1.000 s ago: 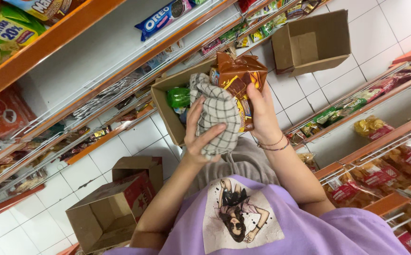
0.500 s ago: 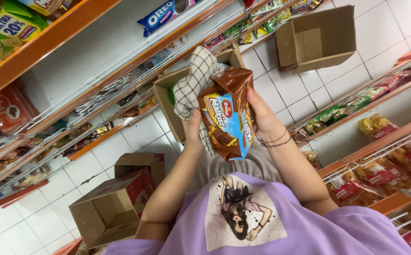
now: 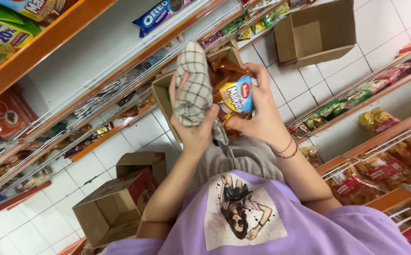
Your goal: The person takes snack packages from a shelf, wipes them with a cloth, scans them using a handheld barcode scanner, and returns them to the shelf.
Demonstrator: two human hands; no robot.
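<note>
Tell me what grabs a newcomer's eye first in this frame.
Centre frame, the left hand presses a checked grey-and-white cloth against a shiny brown snack packet with a blue-and-yellow label, which the right hand grips from the other side. Behind them sits an open brown cardboard box on the white tiled floor. Orange-edged shelves of snack bags line both sides.

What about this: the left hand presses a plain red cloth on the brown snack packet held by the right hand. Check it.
Wrong on the cloth: the head view shows the left hand pressing a white checked cloth, not plain red, on the brown snack packet held by the right hand.
</note>
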